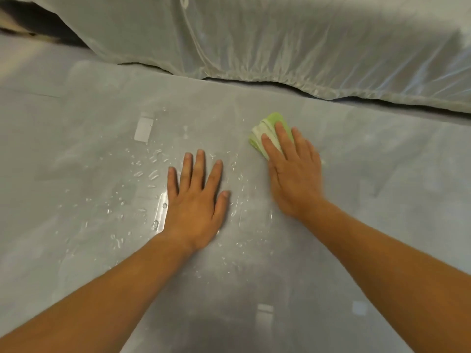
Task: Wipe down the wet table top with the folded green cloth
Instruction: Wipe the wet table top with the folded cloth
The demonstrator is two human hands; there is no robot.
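Your fingers (283,138) on the right hand (293,174) lie flat and close together on top of the folded green cloth (267,128), pressing it down onto the table top (382,174) rather than pinching it. The cloth sits just right of the frame's centre, a little above the middle, and its far end with pale folded layers pokes out beyond your fingertips toward the upper left. Your left hand (196,200) rests palm down at the centre of the frame, fingers spread apart and holding nothing, flat against the grey glossy surface. The two hands are near each other but not touching, with the cloth well clear of the left one. Water droplets (153,171) are scattered around your left hand, thickest to its left and just above it, with more trailing toward the lower centre. The surface to the right of the cloth shows no clear drops. Across the top of the frame, a pale translucent sheet (280,47) hangs in wrinkled folds over the table's far edge.
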